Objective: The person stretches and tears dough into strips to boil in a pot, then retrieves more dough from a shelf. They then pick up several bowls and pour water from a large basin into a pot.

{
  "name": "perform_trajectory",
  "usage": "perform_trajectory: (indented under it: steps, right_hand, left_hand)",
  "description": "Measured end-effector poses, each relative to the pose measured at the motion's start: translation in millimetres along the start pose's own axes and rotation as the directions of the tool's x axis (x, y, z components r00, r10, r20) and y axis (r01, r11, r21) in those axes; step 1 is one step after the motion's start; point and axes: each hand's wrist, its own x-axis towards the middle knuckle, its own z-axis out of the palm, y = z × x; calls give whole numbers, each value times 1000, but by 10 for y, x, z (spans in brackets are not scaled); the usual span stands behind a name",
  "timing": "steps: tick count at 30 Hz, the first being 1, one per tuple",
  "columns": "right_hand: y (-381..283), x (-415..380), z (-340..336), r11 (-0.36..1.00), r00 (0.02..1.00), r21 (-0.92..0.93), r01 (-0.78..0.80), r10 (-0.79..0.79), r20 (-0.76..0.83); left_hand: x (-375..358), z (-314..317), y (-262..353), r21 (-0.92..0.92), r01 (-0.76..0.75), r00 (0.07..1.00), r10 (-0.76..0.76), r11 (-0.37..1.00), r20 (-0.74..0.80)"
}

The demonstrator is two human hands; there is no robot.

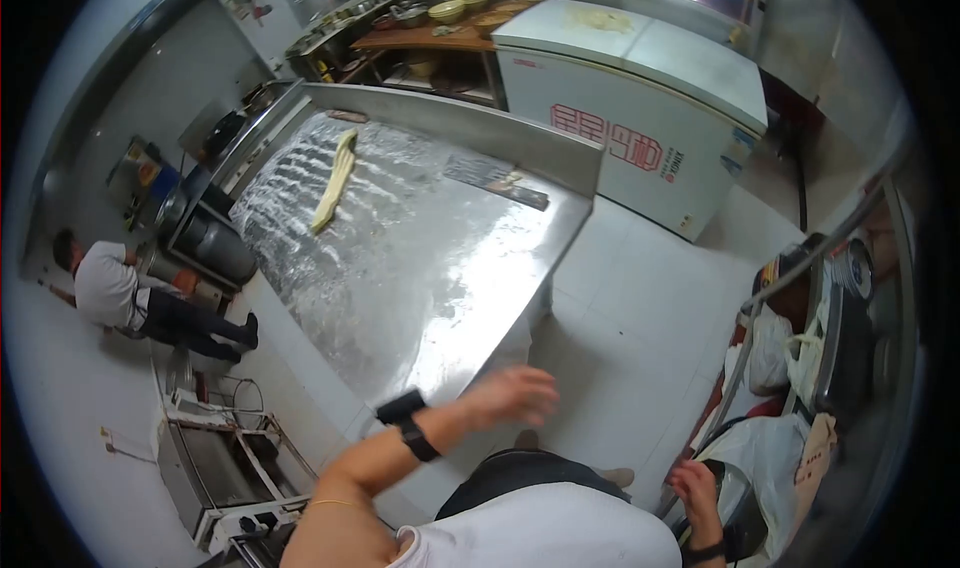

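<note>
Dough (pixel 337 182) well beyond left hand (pixel 508 396).

Bright glare streaks the tabletop (pixel 385 278) (corners black).

The left arm (pixel 365 468) is bent at the elbow, its forearm angled forward and across the front of the torso (pixel 550 528). The left hand (pixel 512 396) extends with fingers loosely straightened and directed toward the person's right — finger outlines blurred, thumb position indistinct. The right hand (pixel 697 490) sits out at the right side, well apart from the left, fingers slightly bent and relaxed; its forearm is largely outside the view — elbow position not verifiable.
</note>
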Motion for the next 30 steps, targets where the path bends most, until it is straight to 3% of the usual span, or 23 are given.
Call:
perform_trajectory:
  steps: [1,3,5,7,8,10,11,13,15,17,18,19,20,21,23,26,27,29,30]
  right_hand:
    - [132,-101,-305,996,997,81,38,-32,-74]
    - [354,-135,-749,982,985,173,74,-46,-164]
    - [691,-123,-1188,915,916,313,253,-122,-382]
    - [902,-127,-1446,738,948,607,295,-146,-284]
    - [896,-139,-1467,787,919,554,272,-41,-393]
    - [945,-191,-1625,738,841,517,433,-126,-526]
    - [1015,-146,-1819,790,808,470,393,-52,-587]
    - [1003,-196,-2166,729,722,500,468,11,-691]
    - [1016,-174,-2519,719,679,485,498,25,-734]
    - [1121,-153,-2857,817,624,415,400,88,-776]
    - [1150,-153,-2975,816,627,425,392,101,-773]
    - [1152,-164,-3072,882,565,326,340,86,-820]
    - [1128,-170,-3158,935,506,223,276,56,-861]
    - [1028,-209,-3218,937,509,224,267,61,-859]
    - [706,-407,-3231,878,252,-283,386,-395,-883]
    - [376,-635,-3026,872,194,-412,266,-467,-863]
    - [352,-702,-2985,874,190,-415,252,-465,-865]
    - [358,-893,-2874,925,497,-303,228,-378,-781]
    - [320,-1002,-2788,975,607,-181,132,-224,-763]
  left_hand:
    - [77,394,-124,104,53,989,-66,993,132]
    - [303,1013,-345,113,145,926,-175,983,334]
    - [498,1378,-441,140,131,905,-176,981,387]
    - [736,1889,-567,180,100,888,-169,979,428]
    - [861,2109,-612,254,102,907,-194,962,373]
    - [1119,2459,-765,289,93,895,-207,953,395]
    - [1281,2604,-903,342,126,870,-269,931,412]
    - [1539,3002,-1277,398,174,835,-349,901,425]
    - [1809,3338,-1636,615,156,764,-490,773,421]
    - [2081,3596,-2107,739,73,677,-578,669,456]
    - [2201,3699,-2320,786,-148,635,-551,600,541]
    - [2320,3776,-2508,776,-362,570,-536,516,622]
    - [2447,3879,-2678,715,-552,477,-542,428,692]
    - [2532,3963,-2808,608,-721,372,-556,332,744]
    - [2711,4184,-3000,480,-848,302,-540,224,786]
    - [2964,4592,-3279,383,-910,271,-467,162,842]
    - [3010,4713,-3364,371,-916,273,-442,152,855]
    - [3087,4883,-3541,363,-922,282,-409,134,868]
    - [3101,4912,-3634,365,-923,291,-400,121,869]
